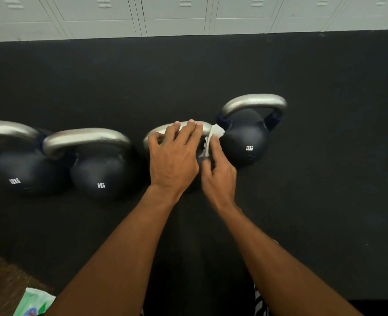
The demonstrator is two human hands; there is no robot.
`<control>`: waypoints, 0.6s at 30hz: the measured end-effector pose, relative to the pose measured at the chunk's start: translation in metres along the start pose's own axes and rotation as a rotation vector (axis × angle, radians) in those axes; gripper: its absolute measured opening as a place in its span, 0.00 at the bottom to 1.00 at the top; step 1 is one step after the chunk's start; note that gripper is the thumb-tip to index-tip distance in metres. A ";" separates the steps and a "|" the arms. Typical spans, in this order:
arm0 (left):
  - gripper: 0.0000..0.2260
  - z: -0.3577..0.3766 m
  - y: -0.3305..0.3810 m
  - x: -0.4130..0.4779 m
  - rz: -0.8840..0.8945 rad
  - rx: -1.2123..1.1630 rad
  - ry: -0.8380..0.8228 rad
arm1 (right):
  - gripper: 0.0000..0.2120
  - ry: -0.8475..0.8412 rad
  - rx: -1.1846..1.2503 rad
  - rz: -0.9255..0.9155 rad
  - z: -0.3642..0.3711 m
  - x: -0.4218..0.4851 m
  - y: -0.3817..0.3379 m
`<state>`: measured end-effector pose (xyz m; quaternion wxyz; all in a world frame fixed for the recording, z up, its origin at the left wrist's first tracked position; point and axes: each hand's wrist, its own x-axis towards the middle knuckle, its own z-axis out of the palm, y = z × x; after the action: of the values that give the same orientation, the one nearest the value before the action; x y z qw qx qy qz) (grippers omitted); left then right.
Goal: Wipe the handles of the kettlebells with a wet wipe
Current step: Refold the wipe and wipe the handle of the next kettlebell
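Several dark kettlebells with silver handles stand in a row on the black floor. My left hand (173, 153) lies over the silver handle (163, 130) of the third kettlebell, fingers curled over its top; its body is hidden under my hands. My right hand (218, 169) presses a white wet wipe (212, 139) against the right end of that handle. To the right stands a kettlebell marked 12KG (245, 137). On the left are one marked 8KG (97, 165) and another 12KG one (13, 165), cut off by the frame edge.
White lockers (188, 14) line the far wall behind the black rubber floor (325, 179). A green and white wipes packet (33, 302) lies at the bottom left on a brown surface. My dark-clothed legs fill the bottom centre.
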<state>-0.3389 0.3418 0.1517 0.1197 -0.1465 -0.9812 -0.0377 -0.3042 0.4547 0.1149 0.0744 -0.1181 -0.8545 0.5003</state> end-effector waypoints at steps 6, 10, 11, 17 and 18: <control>0.25 0.009 -0.004 -0.001 0.034 0.039 0.100 | 0.33 -0.120 0.086 0.024 -0.011 0.011 0.009; 0.25 0.013 -0.002 -0.002 0.024 0.035 0.137 | 0.26 -0.262 0.097 0.006 -0.038 0.056 0.009; 0.25 0.013 -0.003 -0.001 0.025 0.037 0.132 | 0.24 -0.315 0.107 0.027 -0.042 0.068 0.006; 0.25 0.016 -0.005 -0.002 0.034 0.064 0.126 | 0.25 -0.490 0.187 0.122 -0.046 0.107 -0.019; 0.25 0.015 -0.005 -0.001 0.032 0.066 0.125 | 0.26 -0.495 0.200 0.128 -0.045 0.108 -0.019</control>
<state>-0.3428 0.3381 0.1364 0.1861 -0.1554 -0.9701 -0.0124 -0.3996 0.5134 0.1547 -0.1570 -0.0380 -0.7838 0.5996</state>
